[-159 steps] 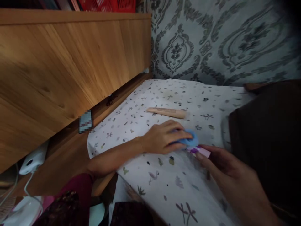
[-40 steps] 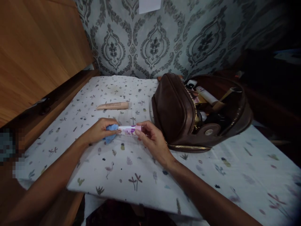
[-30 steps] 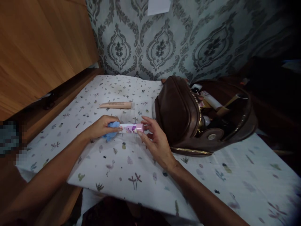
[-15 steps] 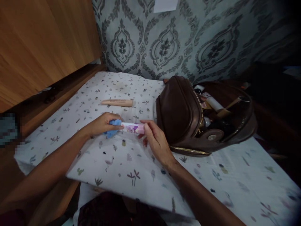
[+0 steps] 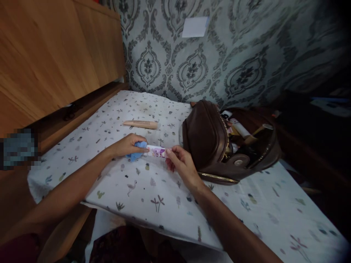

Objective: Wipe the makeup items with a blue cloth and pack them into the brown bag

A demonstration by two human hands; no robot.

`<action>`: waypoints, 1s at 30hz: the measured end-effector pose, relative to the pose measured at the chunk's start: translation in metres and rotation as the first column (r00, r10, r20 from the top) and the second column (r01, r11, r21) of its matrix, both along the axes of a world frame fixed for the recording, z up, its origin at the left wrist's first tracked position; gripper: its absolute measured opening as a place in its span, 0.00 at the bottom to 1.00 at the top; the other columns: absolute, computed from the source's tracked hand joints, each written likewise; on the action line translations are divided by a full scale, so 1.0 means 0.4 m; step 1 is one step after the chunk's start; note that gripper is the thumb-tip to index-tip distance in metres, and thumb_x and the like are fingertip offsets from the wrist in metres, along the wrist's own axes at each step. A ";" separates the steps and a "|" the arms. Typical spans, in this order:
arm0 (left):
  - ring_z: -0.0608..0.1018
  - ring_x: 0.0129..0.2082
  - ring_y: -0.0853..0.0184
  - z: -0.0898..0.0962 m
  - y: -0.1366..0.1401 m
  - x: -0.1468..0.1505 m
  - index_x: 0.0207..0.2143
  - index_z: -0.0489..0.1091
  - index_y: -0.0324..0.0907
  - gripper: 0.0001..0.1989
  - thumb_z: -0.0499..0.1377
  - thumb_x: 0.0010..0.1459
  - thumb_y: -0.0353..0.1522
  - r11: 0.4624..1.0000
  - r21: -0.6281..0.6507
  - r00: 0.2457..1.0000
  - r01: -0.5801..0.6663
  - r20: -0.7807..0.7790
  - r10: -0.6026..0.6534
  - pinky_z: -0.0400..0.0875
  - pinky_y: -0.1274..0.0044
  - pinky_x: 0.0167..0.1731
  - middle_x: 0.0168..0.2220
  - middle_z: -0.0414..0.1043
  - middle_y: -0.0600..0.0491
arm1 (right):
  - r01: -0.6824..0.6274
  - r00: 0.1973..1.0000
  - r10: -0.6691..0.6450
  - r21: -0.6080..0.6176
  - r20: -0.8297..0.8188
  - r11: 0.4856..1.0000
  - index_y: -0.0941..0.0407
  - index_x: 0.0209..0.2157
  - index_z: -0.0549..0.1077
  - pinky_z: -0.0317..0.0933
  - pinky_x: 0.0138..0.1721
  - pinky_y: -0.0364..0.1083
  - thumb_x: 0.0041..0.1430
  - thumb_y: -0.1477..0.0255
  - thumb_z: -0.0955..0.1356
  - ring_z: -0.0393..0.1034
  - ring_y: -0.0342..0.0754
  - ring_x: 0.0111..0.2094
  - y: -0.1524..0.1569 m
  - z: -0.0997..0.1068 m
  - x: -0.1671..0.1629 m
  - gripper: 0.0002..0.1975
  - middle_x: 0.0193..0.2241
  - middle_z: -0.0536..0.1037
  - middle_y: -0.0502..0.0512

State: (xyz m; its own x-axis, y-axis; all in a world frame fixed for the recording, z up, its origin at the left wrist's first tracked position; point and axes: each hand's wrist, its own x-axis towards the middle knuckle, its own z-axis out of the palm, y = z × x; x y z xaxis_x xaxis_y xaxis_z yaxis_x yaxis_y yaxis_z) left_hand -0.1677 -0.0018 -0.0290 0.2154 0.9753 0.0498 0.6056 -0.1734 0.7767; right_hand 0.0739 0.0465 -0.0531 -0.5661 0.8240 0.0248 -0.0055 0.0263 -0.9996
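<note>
A slim white-and-pink tube [image 5: 157, 151] with purple cartoon prints is held level between my two hands, above the patterned cloth. My left hand [image 5: 128, 145] is closed around its left end with a fluffy blue cloth [image 5: 134, 155] bunched in the fingers. The fingers and thumb of my right hand [image 5: 182, 160] pinch its right end and cover that tip. Beyond my hands a beige squeeze tube [image 5: 141, 124] lies flat on the white printed cover [image 5: 164, 190].
To the right stands an open brown leather bag [image 5: 203, 135] with several cosmetic items inside. A wooden cabinet [image 5: 63, 51] rises at the left. Behind is a patterned wall with a white paper [image 5: 195, 27] on it.
The view has tilted up and shifted slightly. My right hand now covers more of the tube's pink end. The left hand keeps its hold on the blue cloth and tube.
</note>
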 end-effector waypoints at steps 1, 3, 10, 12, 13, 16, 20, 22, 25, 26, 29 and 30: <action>0.66 0.23 0.73 -0.002 0.001 0.000 0.27 0.70 0.39 0.20 0.62 0.57 0.47 1.000 0.014 1.000 0.003 -0.006 -0.003 0.59 0.81 0.24 0.22 0.63 0.59 | -0.005 1.000 0.005 -0.045 -0.012 0.999 0.53 0.28 0.64 0.54 0.16 0.39 0.47 0.41 0.72 0.62 0.40 0.16 -0.001 0.002 -0.001 0.30 0.17 0.70 0.44; 0.69 0.25 0.72 -0.006 0.001 0.004 0.28 0.71 0.38 0.20 0.62 0.58 0.47 0.997 0.070 1.000 0.014 -0.016 -0.013 0.61 0.81 0.26 0.24 0.66 0.58 | -0.007 0.999 0.003 -0.117 -0.032 0.993 0.54 0.27 0.63 0.53 0.16 0.38 0.46 0.42 0.73 0.62 0.39 0.15 -0.004 0.007 -0.001 0.30 0.17 0.70 0.44; 0.74 0.29 0.70 -0.011 -0.015 0.031 0.36 0.77 0.41 0.15 0.58 0.65 0.42 0.905 0.425 0.974 0.032 -0.218 0.068 0.62 0.78 0.30 0.31 0.74 0.53 | 0.009 0.997 -0.027 -0.243 -0.072 0.970 0.54 0.25 0.63 0.52 0.15 0.39 0.42 0.42 0.75 0.61 0.38 0.15 0.000 0.016 0.005 0.31 0.17 0.71 0.46; 0.73 0.30 0.69 -0.009 -0.020 0.036 0.37 0.78 0.41 0.15 0.56 0.67 0.40 0.872 0.488 0.955 0.040 -0.274 0.109 0.62 0.78 0.31 0.31 0.74 0.53 | 0.006 0.995 -0.030 -0.243 -0.097 0.970 0.54 0.26 0.64 0.54 0.16 0.39 0.44 0.43 0.75 0.62 0.39 0.16 -0.002 0.017 0.005 0.31 0.18 0.72 0.46; 0.73 0.30 0.69 -0.009 -0.021 0.038 0.36 0.77 0.41 0.15 0.55 0.68 0.40 0.867 0.496 0.952 0.037 -0.281 0.120 0.61 0.78 0.31 0.31 0.74 0.53 | 0.014 0.994 -0.039 -0.226 -0.105 0.974 0.54 0.28 0.64 0.56 0.17 0.39 0.45 0.43 0.74 0.63 0.40 0.17 -0.004 0.018 0.004 0.30 0.19 0.72 0.46; 0.73 0.29 0.70 -0.008 -0.019 0.036 0.32 0.75 0.40 0.17 0.57 0.67 0.42 0.896 0.444 0.968 -0.010 -0.221 0.120 0.61 0.78 0.31 0.29 0.72 0.54 | 0.076 0.991 -0.087 -0.103 -0.103 0.992 0.54 0.39 0.68 0.58 0.17 0.39 0.49 0.44 0.73 0.68 0.42 0.22 -0.009 0.015 0.002 0.29 0.25 0.74 0.47; 0.74 0.29 0.70 -0.007 -0.016 0.032 0.29 0.73 0.40 0.20 0.58 0.65 0.46 0.934 0.353 0.987 -0.048 -0.129 0.100 0.63 0.79 0.32 0.28 0.72 0.55 | 0.096 0.992 -0.087 0.099 -0.091 0.990 0.54 0.44 0.68 0.59 0.17 0.38 0.53 0.48 0.72 0.70 0.43 0.27 -0.006 0.004 0.001 0.27 0.29 0.72 0.47; 0.74 0.30 0.69 -0.006 -0.019 0.034 0.31 0.74 0.40 0.20 0.58 0.65 0.46 0.932 0.360 0.983 -0.048 -0.149 0.108 0.63 0.79 0.32 0.29 0.73 0.54 | 0.089 0.994 -0.077 0.145 -0.083 0.985 0.54 0.41 0.68 0.58 0.17 0.38 0.55 0.49 0.70 0.67 0.42 0.24 -0.001 -0.003 0.001 0.24 0.27 0.70 0.46; 0.74 0.31 0.69 -0.006 -0.025 0.039 0.34 0.76 0.40 0.19 0.55 0.67 0.45 0.901 0.433 0.958 -0.032 -0.243 0.151 0.62 0.78 0.32 0.32 0.75 0.52 | 0.087 0.995 -0.078 0.148 -0.067 0.985 0.54 0.38 0.67 0.57 0.16 0.39 0.57 0.49 0.69 0.64 0.40 0.20 0.005 -0.010 0.002 0.23 0.24 0.70 0.45; 0.74 0.31 0.69 -0.006 -0.026 0.039 0.35 0.76 0.40 0.19 0.55 0.68 0.45 0.889 0.458 0.947 -0.021 -0.277 0.165 0.62 0.78 0.32 0.32 0.75 0.52 | 0.083 0.995 -0.075 0.137 -0.064 0.987 0.54 0.37 0.67 0.57 0.16 0.39 0.57 0.48 0.69 0.64 0.40 0.20 0.006 -0.010 0.002 0.23 0.23 0.70 0.45; 0.74 0.33 0.67 -0.008 -0.026 0.033 0.39 0.76 0.41 0.19 0.53 0.69 0.44 0.877 0.480 0.917 0.020 -0.359 0.176 0.62 0.78 0.33 0.34 0.75 0.51 | 0.077 0.995 -0.071 0.095 -0.070 0.992 0.54 0.37 0.66 0.57 0.17 0.39 0.56 0.49 0.70 0.64 0.40 0.20 0.004 -0.011 0.003 0.23 0.24 0.70 0.44; 0.75 0.34 0.67 -0.007 -0.026 0.029 0.39 0.76 0.42 0.18 0.53 0.69 0.44 0.885 0.465 0.908 0.031 -0.383 0.169 0.63 0.78 0.34 0.35 0.75 0.51 | 0.076 0.995 -0.070 0.086 -0.070 0.993 0.54 0.38 0.66 0.58 0.18 0.39 0.57 0.49 0.70 0.65 0.40 0.21 0.003 -0.012 0.003 0.23 0.24 0.70 0.44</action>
State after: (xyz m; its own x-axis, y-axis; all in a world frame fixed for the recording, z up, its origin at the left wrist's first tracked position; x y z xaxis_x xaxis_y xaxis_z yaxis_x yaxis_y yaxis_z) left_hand -0.1561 -0.0121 -0.0320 0.2468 0.8776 0.4109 0.8689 -0.3882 0.3072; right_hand 0.0750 0.0476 -0.0578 -0.4989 0.8560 0.1353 -0.0673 0.1173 -0.9908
